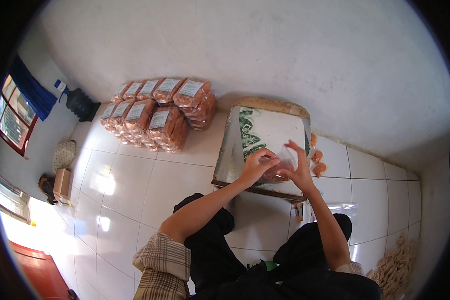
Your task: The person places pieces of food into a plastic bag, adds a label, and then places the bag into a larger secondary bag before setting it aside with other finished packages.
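Note:
A clear plastic bag [277, 173], with something pinkish-brown showing through its lower part, is held between my two hands above the near edge of a low table. My left hand [259, 164] pinches the bag's left side, thumb and fingers together. At its right side, my right hand [300, 173] grips the bag between the thumb and the raised fingers. Beneath them, a white sheet with a green print [277, 127] covers much of the tabletop. Exactly what lies inside the bag is too blurred to tell.
Stacks of labelled clear packs with orange-brown contents [157, 116] stand on the tiled floor by the wall. Several orange-brown pieces [318, 162] lie just right of the table [225, 162]. Flat clear plastic [344, 211] sits by my right knee; a tan shredded heap [396, 265] lies lower right.

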Tool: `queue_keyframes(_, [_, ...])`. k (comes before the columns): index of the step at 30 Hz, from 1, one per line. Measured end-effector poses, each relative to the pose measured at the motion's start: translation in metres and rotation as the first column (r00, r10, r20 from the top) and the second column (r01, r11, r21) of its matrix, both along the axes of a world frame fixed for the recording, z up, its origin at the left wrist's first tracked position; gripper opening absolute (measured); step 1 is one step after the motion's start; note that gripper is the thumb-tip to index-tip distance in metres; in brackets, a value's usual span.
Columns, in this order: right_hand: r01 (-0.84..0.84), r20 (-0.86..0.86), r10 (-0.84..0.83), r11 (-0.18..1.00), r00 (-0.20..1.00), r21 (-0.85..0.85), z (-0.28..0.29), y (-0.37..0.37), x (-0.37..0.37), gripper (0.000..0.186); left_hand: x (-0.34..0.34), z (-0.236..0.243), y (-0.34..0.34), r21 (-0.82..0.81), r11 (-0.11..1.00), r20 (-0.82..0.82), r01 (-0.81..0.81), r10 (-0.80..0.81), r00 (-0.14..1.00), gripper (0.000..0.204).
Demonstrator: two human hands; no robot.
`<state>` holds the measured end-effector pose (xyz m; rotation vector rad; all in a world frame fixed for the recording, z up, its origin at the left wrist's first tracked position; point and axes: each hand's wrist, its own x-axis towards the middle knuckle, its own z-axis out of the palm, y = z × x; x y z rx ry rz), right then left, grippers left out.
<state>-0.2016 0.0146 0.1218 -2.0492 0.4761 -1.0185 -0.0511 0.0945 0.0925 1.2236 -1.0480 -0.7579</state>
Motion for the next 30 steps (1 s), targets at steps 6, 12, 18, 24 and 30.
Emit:
queue_keyframes(6, [0.064, -0.262, -0.042, 0.995, 0.964, 0.075, -0.023, -0.015, 0.005, 0.041, 0.0, 0.012, -0.003, -0.113, 0.99, 0.342, -0.086, 0.12, 0.932, 0.023])
queue_keyframes(12, [0.088, -0.15, -0.078, 0.994, 0.986, 0.058, -0.019, -0.006, 0.012, 0.018, 0.007, -0.012, 0.028, -0.275, 0.903, 0.398, -0.329, 0.419, 0.816, 0.043])
queue_keyframes(18, [0.101, -0.099, -0.105, 0.994, 0.99, -0.042, -0.006, 0.003, 0.013, 0.016, -0.013, -0.025, 0.041, -0.322, 0.878, 0.549, -0.354, 0.478, 0.686, 0.035])
queue_keyframes(24, [0.076, -0.026, -0.08, 0.987, 0.996, -0.139, -0.015, 0.002, 0.015, 0.012, -0.01, -0.028, 0.018, -0.421, 0.882, 0.568, -0.21, 0.437, 0.697, 0.023])
queue_keyframes(30, [0.134, 0.041, -0.131, 0.986, 0.991, -0.099, -0.019, -0.004, 0.015, 0.01, -0.018, -0.025, 0.001, -0.476, 0.86, 0.539, -0.183, 0.45, 0.712, 0.031])
